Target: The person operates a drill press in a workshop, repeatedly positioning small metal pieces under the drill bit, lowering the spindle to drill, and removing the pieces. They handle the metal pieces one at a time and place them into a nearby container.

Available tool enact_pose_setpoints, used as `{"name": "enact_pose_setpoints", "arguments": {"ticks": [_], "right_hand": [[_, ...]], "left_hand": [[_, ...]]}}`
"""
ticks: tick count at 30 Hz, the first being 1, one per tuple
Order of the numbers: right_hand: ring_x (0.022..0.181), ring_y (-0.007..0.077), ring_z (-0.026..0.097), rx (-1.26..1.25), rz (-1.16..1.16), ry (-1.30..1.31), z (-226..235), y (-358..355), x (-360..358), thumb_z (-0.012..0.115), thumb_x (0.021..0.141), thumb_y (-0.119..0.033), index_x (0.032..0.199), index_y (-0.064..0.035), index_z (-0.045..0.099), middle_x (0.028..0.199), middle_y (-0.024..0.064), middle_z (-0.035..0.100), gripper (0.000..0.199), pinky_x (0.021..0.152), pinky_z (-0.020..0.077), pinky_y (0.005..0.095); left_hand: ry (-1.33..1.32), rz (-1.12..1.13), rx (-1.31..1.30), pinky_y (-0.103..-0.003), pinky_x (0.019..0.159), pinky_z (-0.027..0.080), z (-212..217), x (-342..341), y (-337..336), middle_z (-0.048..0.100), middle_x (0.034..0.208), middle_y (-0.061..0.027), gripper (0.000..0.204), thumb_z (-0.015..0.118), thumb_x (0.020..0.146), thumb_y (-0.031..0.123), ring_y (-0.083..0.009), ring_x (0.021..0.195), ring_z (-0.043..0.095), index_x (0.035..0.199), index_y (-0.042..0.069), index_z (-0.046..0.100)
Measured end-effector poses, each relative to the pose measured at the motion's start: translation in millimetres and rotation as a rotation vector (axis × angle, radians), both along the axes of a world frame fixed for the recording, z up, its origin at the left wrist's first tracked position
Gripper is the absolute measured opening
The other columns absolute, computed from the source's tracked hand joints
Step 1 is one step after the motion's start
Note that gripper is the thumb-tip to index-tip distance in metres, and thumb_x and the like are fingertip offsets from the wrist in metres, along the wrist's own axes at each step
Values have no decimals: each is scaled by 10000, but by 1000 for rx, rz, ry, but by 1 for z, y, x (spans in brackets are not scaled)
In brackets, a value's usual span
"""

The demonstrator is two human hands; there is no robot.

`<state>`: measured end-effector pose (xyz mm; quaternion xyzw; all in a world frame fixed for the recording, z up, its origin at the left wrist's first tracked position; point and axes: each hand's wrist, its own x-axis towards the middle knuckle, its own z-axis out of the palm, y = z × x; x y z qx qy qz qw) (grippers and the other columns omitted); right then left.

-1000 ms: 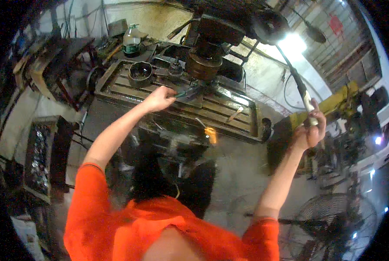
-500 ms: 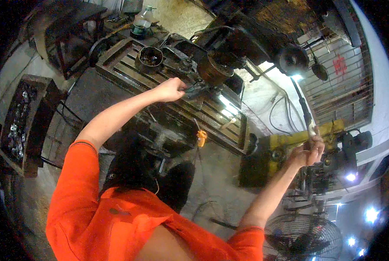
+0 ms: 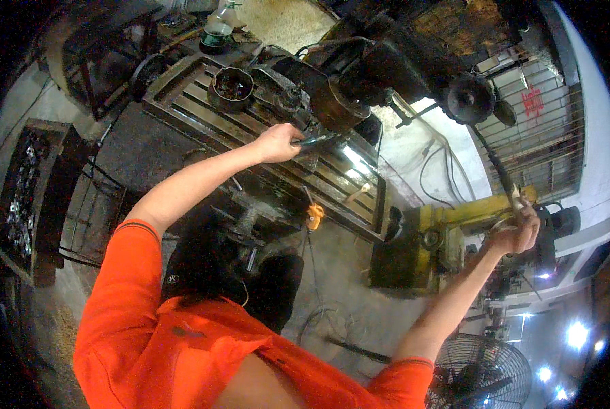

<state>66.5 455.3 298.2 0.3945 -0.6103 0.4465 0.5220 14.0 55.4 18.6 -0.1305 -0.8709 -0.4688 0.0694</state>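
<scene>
The tool's handle (image 3: 303, 142) lies hidden inside the left hand (image 3: 278, 142).

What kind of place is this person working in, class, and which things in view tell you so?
Most likely a metalworking shop. A big drilling machine stands over a slotted steel work table, a yellow machine stands behind, and a pedestal fan sits on the concrete floor.
</scene>
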Motion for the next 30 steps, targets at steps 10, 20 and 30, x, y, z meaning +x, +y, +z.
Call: {"name": "enact_pose_setpoints", "arguments": {"ticks": [10,20,30], "right_hand": [[754,319,583,153,-122,-58,106,50,-47,469,770,-128,752,104,530,855,244,593,240,760,472,415],[859,306,559,132,90,-228,141,97,-74,503,813,-226,847,56,556,884,161,573,290,790,454,393],[1041,291,498,120,-95,-52,76,19,-9,421,814,26,1155,82,452,1172,195,475,347,877,440,398]], "left_hand": [[36,111,27,-399,796,456,-18,-28,29,620,916,-177,315,584,696,188,-324,887,583,972,45,636],[53,274,-102,-424,773,466,-8,-6,10,620,862,-181,300,521,701,152,-330,858,589,968,99,645],[182,244,-271,-405,716,480,8,32,-97,621,848,-174,313,568,691,149,-331,806,596,994,107,635]]}}
